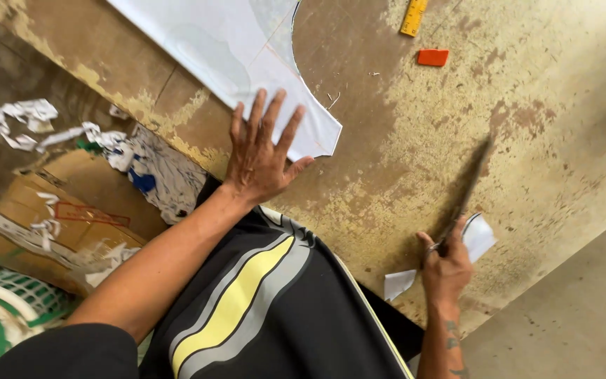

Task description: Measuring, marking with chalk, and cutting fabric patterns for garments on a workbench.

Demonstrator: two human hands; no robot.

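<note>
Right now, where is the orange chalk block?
In the head view, the orange chalk block lies on the worn table near the top, right of centre, just below the yellow ruler.

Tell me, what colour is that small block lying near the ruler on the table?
The small block is orange-red, seen from the head view.

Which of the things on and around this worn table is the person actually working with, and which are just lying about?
In use:
left hand, flat on the pale fabric piece
right hand, gripping scissors
white offcut by that hand

Lying about:
yellow ruler
orange chalk block
scraps and cardboard box on the floor
</note>
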